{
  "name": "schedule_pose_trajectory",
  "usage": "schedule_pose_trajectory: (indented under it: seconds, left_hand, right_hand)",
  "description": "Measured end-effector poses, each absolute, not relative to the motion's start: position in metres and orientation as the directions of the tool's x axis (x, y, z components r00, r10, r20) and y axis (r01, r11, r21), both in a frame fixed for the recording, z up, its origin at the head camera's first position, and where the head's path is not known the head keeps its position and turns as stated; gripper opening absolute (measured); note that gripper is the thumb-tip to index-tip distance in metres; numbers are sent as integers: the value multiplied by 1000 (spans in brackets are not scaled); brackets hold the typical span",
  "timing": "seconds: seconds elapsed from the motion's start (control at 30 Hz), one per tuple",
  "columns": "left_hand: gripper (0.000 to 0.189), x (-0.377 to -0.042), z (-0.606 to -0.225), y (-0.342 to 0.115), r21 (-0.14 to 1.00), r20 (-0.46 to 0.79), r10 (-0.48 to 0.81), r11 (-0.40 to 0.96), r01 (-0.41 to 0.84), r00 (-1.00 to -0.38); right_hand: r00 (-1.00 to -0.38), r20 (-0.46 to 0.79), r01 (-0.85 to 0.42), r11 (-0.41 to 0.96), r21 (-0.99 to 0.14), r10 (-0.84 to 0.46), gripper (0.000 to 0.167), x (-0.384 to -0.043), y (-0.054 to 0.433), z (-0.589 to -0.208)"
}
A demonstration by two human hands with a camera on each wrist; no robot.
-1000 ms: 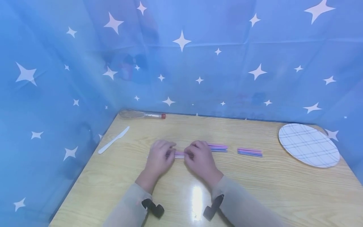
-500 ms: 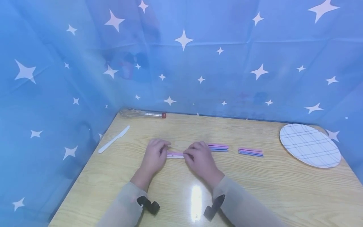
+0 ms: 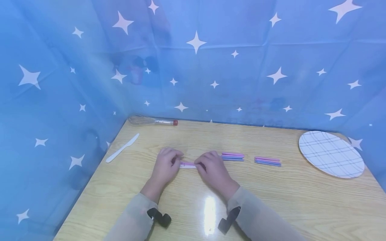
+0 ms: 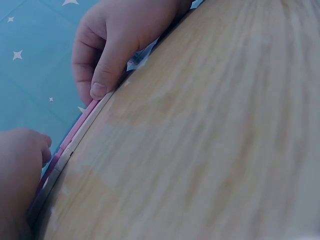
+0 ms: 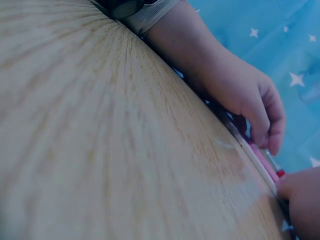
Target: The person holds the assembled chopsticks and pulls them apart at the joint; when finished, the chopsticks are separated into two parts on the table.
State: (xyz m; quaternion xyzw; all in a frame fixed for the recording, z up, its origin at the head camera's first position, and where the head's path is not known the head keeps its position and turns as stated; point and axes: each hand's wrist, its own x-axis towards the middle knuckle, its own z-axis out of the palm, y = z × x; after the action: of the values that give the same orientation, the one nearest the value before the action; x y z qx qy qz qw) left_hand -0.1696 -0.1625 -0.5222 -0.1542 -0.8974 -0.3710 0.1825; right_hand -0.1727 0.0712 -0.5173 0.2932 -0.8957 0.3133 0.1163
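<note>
A small row of thin pink and white sticks [image 3: 188, 165] lies on the table between my two hands in the head view. My left hand [image 3: 164, 167] pinches their left end with thumb and bent fingers. At the right end my right hand [image 3: 212, 167] grips them the same way. The left wrist view has the thumb of the right hand [image 4: 117, 45] pressed on the tip of the pink stick [image 4: 80, 125]. In the right wrist view, the fingertips of the left hand [image 5: 245, 95] meet the far end of the pink stick [image 5: 262, 161]. Both hands hide the stick ends from above.
Two more rows of pink and blue sticks lie rightward, a nearer row [image 3: 233, 157] and a farther row [image 3: 267, 161]. A checked white plate [image 3: 331, 154] sits far right. A white knife [image 3: 122, 148] and a whisk [image 3: 152, 121] lie left and back, near the starry curtain [image 3: 229, 73].
My left hand has shifted left, away from the right hand, so a longer stretch of the pink and white sticks shows between them. The right hand has stayed about where it was.
</note>
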Motion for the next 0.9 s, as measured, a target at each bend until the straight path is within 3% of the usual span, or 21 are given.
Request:
schedule_pose_trajectory:
  seconds: [0.4,0.6,0.9]
  left_hand:
    - [19,-169,-522,-164,594,448,144,690,414,-882]
    - [39,-168,-520,-166,602,437,72,717,351,-897]
    - [50,-170,-520,-164,594,409,1,759,267,-913]
  right_hand:
    - [-790,435,-612,611,-503,-433,7,-174,71,-517]
    - [-807,439,-589,597,-545,-395,9,-173,71,-514]
    - [-796,508,-597,569,-565,-331,12,-173,78,-514]
